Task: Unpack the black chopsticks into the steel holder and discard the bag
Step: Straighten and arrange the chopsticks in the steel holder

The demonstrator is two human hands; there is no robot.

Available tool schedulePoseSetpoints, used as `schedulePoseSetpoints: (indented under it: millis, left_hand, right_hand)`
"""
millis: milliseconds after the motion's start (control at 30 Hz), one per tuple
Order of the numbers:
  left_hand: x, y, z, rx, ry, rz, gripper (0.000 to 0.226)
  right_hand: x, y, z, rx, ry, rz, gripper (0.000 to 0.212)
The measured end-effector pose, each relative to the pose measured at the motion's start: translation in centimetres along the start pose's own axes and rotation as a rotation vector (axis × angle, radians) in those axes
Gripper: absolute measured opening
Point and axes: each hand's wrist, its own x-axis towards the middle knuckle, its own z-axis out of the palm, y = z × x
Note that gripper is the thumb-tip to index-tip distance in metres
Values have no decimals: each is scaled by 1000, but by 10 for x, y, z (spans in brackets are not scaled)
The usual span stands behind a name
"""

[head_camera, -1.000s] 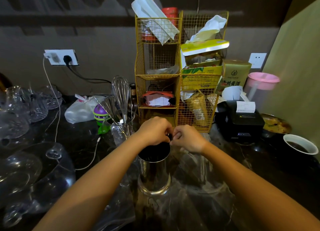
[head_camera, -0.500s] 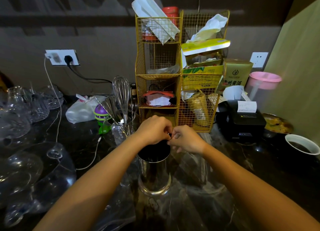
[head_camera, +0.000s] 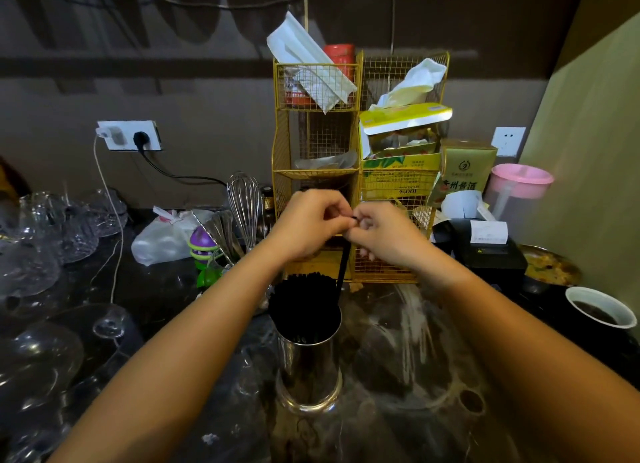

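Dark glossy desk (head_camera: 519,376) spans the whole near field, cluttered. Clear glassware (head_camera: 41,247) crowds the left side. Yellow wire rack (head_camera: 318,143) stands at far centre against the wall, stuffed with boxes and paper. Black receipt printer (head_camera: 485,251) sits right of the rack, pink-lidded jug (head_camera: 519,192) behind it. Crumpled clear plastic bag (head_camera: 408,351) lies on the desk just right of the steel holder (head_camera: 308,369), which stands upright at near centre. Black chopsticks (head_camera: 301,299) fill the holder as a bundle, tips up above the rim. A whisk (head_camera: 244,206) stands left of the rack.

Both hands meet above the holder, in front of the rack. Left hand (head_camera: 308,223) and right hand (head_camera: 384,234) are curled narrow, fingertips pinched together at the top end of a single chopstick (head_camera: 343,265); its lower end reaches down into the holder at the right of the bundle.
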Motion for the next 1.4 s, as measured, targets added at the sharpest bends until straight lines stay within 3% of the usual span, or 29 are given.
schedulePoseSetpoints:
  millis: [167, 300, 433, 567, 633, 700, 767, 833, 933, 1133, 1333, 1400]
  left_hand:
    - [5, 25, -28, -239, 61, 66, 12]
    - [2, 24, -52, -306, 216, 112, 12]
    - [-8, 14, -51, -387, 323, 76, 17]
    - [-16, 3, -38, -449, 285, -76, 16]
    - [-16, -3, -33, -556, 160, -227, 23]
    - [-14, -10, -27, -817, 67, -341, 42]
    - [-13, -12, -25, -1064, 73, -363, 37]
    - [-13, -16, -26, -1152, 123, -316, 27]
    - [-11, -24, -29, -1166, 225, -251, 13]
    - [-9, -32, -43, -1124, 279, -239, 15]
    - [-6, -29, -52, -911, 175, -206, 15]
    - [-7, -26, -52, -837, 137, -185, 14]
  right_hand:
    - [2, -32, -31, -67, 138, -94, 23]
    - [1, -46, -57, 2, 327, -147, 15]
    - [0, -49, -68, 171, 525, -192, 8]
    - [-1, -50, -52, 367, 630, -245, 21]
    - [-1, -49, -38, 494, 635, -255, 21]
    - [-1, -46, -22, 569, 624, -230, 21]
    - [-2, -42, -5, 639, 598, -200, 22]
    - [-4, -37, 10, 696, 556, -160, 21]
    - [-7, -28, 29, 779, 500, -88, 17]
    - [-13, -13, 49, 884, 336, 31, 8]
    - [-9, -9, 45, 565, 223, 25, 9]
    - [-6, -15, 35, 400, 218, -48, 23]
